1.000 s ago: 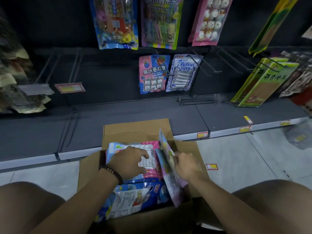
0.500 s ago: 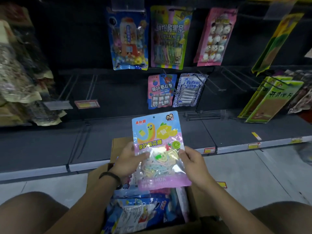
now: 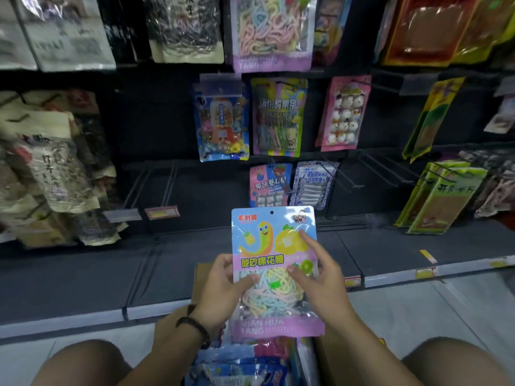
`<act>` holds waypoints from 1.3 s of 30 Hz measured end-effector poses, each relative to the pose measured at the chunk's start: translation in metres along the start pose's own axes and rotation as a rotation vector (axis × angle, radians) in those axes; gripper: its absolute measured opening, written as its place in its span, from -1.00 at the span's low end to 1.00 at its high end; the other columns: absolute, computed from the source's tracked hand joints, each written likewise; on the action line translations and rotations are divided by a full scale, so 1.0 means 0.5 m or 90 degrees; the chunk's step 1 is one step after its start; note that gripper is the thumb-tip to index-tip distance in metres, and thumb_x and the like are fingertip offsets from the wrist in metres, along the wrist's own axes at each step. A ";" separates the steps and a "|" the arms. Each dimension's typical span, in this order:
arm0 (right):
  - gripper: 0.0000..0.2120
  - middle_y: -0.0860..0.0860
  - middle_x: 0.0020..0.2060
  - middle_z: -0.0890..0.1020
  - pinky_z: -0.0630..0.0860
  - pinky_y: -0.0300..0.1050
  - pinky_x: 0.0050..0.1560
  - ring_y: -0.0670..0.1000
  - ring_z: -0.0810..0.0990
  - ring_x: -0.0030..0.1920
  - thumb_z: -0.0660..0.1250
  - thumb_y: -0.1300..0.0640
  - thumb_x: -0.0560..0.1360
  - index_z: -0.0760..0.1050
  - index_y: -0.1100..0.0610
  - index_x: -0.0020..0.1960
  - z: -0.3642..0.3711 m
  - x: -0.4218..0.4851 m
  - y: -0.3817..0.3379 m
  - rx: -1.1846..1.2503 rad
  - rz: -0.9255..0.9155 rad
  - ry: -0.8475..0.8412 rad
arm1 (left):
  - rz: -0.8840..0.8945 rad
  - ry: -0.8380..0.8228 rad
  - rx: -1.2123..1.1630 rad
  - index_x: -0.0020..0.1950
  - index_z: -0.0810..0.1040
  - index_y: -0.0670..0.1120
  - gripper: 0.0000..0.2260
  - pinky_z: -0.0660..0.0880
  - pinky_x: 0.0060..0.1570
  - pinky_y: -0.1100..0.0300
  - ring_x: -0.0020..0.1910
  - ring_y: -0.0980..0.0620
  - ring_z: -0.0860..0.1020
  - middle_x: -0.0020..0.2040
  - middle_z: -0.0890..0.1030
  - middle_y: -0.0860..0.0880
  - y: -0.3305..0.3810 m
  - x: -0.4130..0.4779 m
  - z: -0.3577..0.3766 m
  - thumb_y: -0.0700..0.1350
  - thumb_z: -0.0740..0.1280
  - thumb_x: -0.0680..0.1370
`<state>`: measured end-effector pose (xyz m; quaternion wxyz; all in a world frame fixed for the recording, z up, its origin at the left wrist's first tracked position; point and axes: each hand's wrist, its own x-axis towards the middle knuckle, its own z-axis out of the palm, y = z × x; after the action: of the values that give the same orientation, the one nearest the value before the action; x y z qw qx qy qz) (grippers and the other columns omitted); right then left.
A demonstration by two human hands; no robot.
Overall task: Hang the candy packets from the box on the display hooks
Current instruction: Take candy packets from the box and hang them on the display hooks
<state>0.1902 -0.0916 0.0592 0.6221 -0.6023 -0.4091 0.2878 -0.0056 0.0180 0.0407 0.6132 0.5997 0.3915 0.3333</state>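
I hold a blue and purple candy packet upright in front of me, above the cardboard box. My left hand grips its left edge and my right hand grips its right edge, with the forefinger on the front. Its hang hole is at the top centre. A matching packet hangs on the top row. Bare display hooks stick out at mid right and further hooks at mid left. More packets lie in the box between my knees.
Several candy packets hang in the middle: a blue one, a yellow one, a pink one. Beige bags crowd the left and green packets the right. A dark bottom shelf runs across.
I have lifted the packet out of the box and raised it upright. My head has tilted up, so higher rows of the display have come into view.
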 end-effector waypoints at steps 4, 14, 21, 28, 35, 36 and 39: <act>-0.27 -0.16 0.45 0.57 0.55 0.16 0.44 -0.08 0.55 0.45 0.51 0.33 0.55 0.43 -0.24 0.55 -0.005 0.051 -0.099 -0.014 -0.059 -0.015 | 0.152 -0.001 0.066 0.50 0.10 0.19 -0.20 0.69 0.05 -0.08 0.18 0.01 0.71 0.26 0.70 0.08 0.120 0.009 -0.005 -0.21 0.56 0.52; -0.18 -0.04 0.23 0.42 0.43 -0.57 -0.03 -0.49 0.46 0.05 0.59 0.23 0.49 0.34 -0.21 0.60 -0.007 0.219 -0.439 -0.175 -0.261 0.047 | 0.373 -0.074 0.095 0.56 0.33 0.31 -0.09 0.67 0.17 -0.13 0.31 0.02 0.65 0.52 0.48 0.11 0.503 0.080 -0.023 -0.46 0.52 0.46; -0.18 -0.08 0.22 0.36 0.43 -0.50 -0.09 -0.43 0.45 0.03 0.55 0.09 0.52 0.24 -0.28 0.64 -0.008 0.358 -0.630 -0.203 -0.342 0.103 | 0.506 -0.040 0.241 0.59 0.24 0.35 -0.16 0.62 0.11 0.32 0.32 0.42 0.50 0.62 0.28 0.21 0.760 0.166 -0.024 -0.29 0.53 0.54; -0.17 -0.08 0.20 0.34 0.61 -0.05 0.21 -0.10 0.69 -0.04 0.56 0.05 0.45 0.29 -0.31 0.60 -0.023 0.514 -0.790 -0.264 -0.379 0.142 | 0.543 0.033 0.352 0.61 0.22 0.36 -0.17 0.50 0.09 0.34 0.40 0.15 0.49 0.50 0.35 0.29 0.945 0.279 -0.021 -0.13 0.55 0.51; -0.23 -0.06 0.21 0.29 0.67 0.19 0.08 0.03 0.69 -0.11 0.46 -0.14 0.38 0.30 -0.38 0.54 -0.013 0.617 -0.823 -0.327 -0.328 0.149 | 0.492 0.074 0.429 0.67 0.17 0.28 -0.16 0.51 0.27 0.13 0.42 0.05 0.49 0.58 0.37 0.13 0.992 0.347 -0.014 -0.05 0.54 0.51; -0.23 -0.05 0.22 0.29 0.68 0.18 0.05 0.06 0.70 -0.15 0.45 -0.14 0.37 0.30 -0.38 0.54 -0.011 0.624 -0.820 -0.334 -0.319 0.148 | 0.482 0.072 0.432 0.67 0.16 0.27 -0.16 0.52 0.22 0.14 0.37 0.05 0.52 0.59 0.37 0.12 0.989 0.352 -0.014 -0.06 0.53 0.51; -0.23 -0.02 0.27 0.28 0.69 0.15 0.04 0.07 0.70 -0.19 0.48 -0.05 0.45 0.28 -0.32 0.59 -0.007 0.639 -0.809 -0.334 -0.303 0.136 | 0.481 0.075 0.441 0.66 0.17 0.27 -0.17 0.53 0.07 0.18 0.21 0.08 0.56 0.58 0.38 0.12 0.981 0.361 -0.018 -0.06 0.53 0.52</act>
<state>0.2984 0.1341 0.5095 0.5354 -0.6557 -0.5305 -0.0442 0.1015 0.2097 0.5151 0.1919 0.8474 0.2687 0.4157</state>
